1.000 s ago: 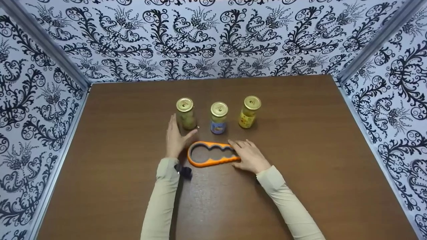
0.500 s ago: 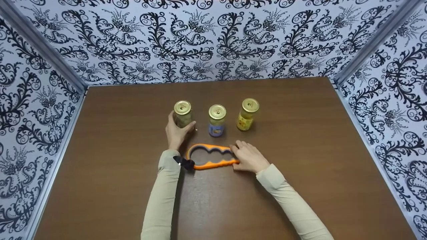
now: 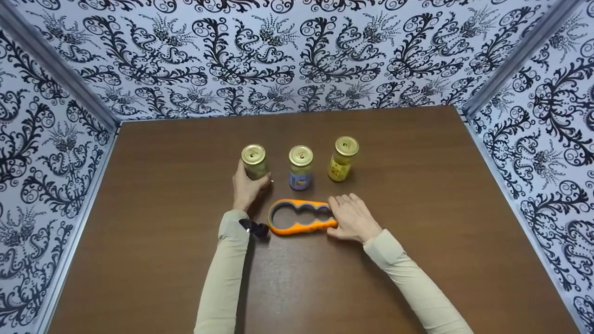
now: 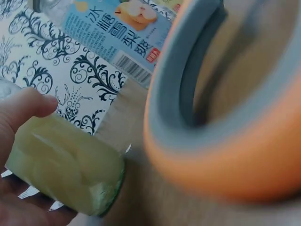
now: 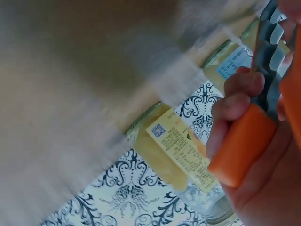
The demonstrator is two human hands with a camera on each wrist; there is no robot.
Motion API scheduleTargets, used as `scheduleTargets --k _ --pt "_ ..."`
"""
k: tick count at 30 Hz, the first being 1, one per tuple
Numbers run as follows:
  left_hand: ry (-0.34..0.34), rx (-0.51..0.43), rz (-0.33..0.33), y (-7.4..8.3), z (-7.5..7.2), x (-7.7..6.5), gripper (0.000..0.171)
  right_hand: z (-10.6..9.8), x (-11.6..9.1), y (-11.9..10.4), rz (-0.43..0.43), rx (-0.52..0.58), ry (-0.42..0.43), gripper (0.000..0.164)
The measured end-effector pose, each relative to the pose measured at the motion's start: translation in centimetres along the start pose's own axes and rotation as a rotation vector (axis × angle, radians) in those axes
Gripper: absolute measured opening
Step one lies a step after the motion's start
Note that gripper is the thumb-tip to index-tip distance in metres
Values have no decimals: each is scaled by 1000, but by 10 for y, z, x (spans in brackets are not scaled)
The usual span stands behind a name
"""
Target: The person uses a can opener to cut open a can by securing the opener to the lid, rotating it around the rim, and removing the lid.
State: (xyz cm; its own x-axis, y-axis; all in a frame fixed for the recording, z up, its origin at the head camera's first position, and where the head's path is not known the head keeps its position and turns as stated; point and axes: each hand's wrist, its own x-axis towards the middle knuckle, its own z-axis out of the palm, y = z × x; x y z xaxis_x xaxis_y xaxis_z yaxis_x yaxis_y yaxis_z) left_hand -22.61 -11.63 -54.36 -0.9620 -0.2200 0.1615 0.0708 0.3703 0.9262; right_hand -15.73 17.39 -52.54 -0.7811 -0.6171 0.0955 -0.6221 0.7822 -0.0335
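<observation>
In the head view my left hand grips the leftmost glass jar, thumb on its right side and fingers round its left. The jar has a gold lid, and pale yellowish fruit pieces show through its glass in the left wrist view. My right hand holds the narrow end of an orange jar opener with a grey scalloped inner edge. Its wide loop points left, close to my left wrist. In the right wrist view, fingers curl round the orange handle.
A blue-labelled jar stands to the right of the held jar. Further right is a yellow-labelled jar, also gold-lidded. A black wrist camera sits on my left wrist. Patterned walls border the brown table.
My left hand has gone from beside the left jar to gripping it, and the jar has come slightly nearer. My right hand and the jar opener have shifted a little to the right.
</observation>
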Motion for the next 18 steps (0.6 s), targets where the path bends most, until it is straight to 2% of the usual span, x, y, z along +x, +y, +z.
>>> scheduleTargets --k 5,11,18 --pt "-52 24 45 1 -3 -12 68 -5 -9 6 -16 40 100 59" --pt "-65 2 80 7 -3 -25 71 -24 -18 24 -28 95 246 64" --pt "-74 -26 63 9 -6 -38 70 -47 -21 36 -18 120 300 61"
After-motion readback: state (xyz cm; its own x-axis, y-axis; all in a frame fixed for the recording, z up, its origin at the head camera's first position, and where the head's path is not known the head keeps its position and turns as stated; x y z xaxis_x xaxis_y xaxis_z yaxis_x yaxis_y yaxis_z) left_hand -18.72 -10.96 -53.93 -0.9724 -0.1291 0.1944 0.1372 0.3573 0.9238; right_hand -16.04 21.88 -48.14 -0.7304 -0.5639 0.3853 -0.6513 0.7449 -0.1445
